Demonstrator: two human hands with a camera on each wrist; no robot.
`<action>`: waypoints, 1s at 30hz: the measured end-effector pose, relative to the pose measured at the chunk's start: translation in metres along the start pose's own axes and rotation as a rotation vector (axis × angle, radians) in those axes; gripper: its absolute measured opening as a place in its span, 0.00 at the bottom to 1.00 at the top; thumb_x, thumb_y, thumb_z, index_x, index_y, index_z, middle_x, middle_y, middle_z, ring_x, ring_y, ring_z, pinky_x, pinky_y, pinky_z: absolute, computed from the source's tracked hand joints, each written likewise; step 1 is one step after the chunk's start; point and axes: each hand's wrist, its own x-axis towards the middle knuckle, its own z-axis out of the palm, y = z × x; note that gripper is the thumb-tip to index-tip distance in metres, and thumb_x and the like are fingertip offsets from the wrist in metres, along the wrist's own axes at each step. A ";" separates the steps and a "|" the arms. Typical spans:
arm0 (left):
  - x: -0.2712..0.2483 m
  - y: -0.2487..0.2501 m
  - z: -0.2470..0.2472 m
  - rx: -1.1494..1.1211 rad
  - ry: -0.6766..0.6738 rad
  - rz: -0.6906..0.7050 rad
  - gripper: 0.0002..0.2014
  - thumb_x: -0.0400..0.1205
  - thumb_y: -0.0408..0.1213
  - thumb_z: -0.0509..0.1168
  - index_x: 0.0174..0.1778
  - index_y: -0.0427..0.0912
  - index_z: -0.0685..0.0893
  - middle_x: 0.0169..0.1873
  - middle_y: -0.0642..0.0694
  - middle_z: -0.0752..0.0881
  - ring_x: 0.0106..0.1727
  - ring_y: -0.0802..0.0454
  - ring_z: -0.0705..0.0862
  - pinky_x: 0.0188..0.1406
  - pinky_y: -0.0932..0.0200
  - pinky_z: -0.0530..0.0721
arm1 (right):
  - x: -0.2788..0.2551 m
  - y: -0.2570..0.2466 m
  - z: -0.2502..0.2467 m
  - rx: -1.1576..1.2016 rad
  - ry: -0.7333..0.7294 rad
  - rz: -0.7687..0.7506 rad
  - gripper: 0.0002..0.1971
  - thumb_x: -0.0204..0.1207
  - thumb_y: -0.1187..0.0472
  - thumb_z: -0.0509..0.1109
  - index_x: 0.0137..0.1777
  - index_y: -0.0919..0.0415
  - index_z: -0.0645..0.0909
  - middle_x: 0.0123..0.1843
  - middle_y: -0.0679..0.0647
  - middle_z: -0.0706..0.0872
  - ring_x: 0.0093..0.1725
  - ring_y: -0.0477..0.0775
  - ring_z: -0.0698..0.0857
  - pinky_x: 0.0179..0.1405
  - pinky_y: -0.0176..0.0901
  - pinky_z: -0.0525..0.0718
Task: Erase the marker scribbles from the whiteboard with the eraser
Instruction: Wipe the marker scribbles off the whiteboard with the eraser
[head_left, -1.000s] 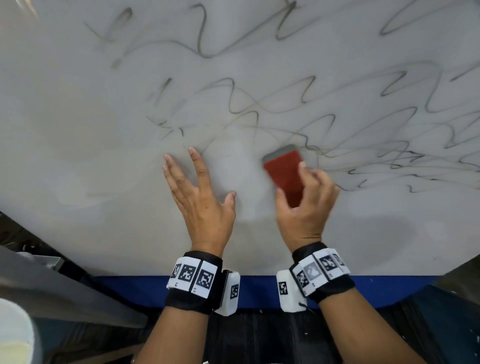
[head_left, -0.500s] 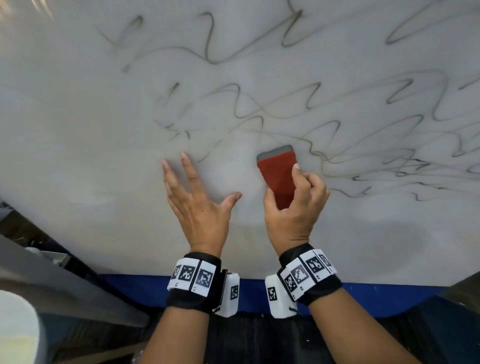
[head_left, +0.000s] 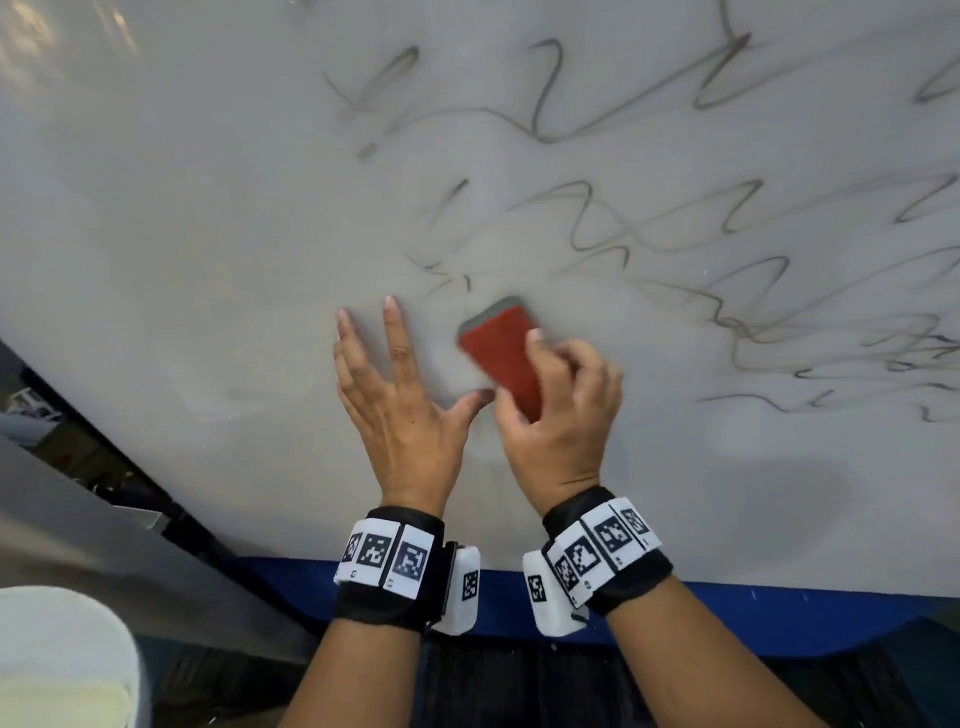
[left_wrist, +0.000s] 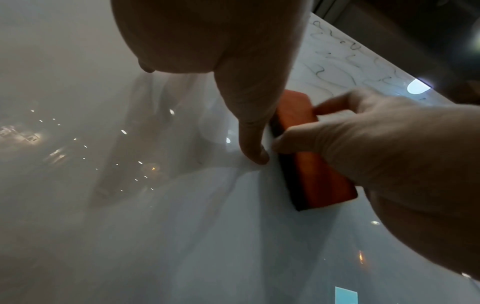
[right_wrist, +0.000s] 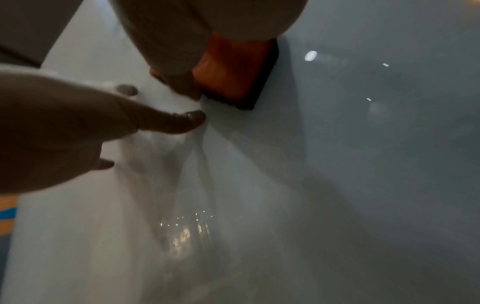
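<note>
right hand fingers clamp eraser | left hand fingers splayed beside it on whiteboard

R hand is sliding the eraser leftward across the whiteboard, now nearly touching L hand's thumb; eraser is tilting more.

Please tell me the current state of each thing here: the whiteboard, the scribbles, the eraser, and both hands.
whiteboard: partly wiped, near part clean.
marker scribbles: many remain, some smeared.
eraser: flat on the board, gripped.
right hand: fingers curled around the eraser.
left hand: fingers spread, pressing on the board.
</note>
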 end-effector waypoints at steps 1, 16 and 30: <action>0.001 -0.003 -0.001 0.002 -0.001 0.010 0.61 0.64 0.59 0.80 0.87 0.52 0.49 0.85 0.35 0.46 0.84 0.34 0.51 0.82 0.33 0.56 | -0.002 -0.002 0.002 -0.012 -0.048 -0.053 0.30 0.65 0.59 0.79 0.68 0.51 0.75 0.59 0.54 0.74 0.53 0.60 0.76 0.55 0.55 0.77; 0.027 -0.024 -0.021 -0.047 0.062 0.057 0.59 0.63 0.62 0.80 0.85 0.50 0.56 0.84 0.34 0.52 0.85 0.37 0.51 0.80 0.30 0.59 | 0.031 -0.011 -0.003 0.006 0.122 0.023 0.31 0.67 0.59 0.81 0.71 0.55 0.77 0.60 0.52 0.73 0.56 0.60 0.75 0.60 0.53 0.78; 0.046 -0.009 -0.040 -0.058 0.044 0.071 0.60 0.64 0.55 0.82 0.87 0.51 0.52 0.86 0.39 0.45 0.87 0.40 0.46 0.81 0.29 0.56 | 0.080 -0.021 -0.008 0.033 0.265 0.046 0.30 0.65 0.61 0.82 0.69 0.61 0.81 0.55 0.62 0.79 0.52 0.59 0.75 0.60 0.47 0.73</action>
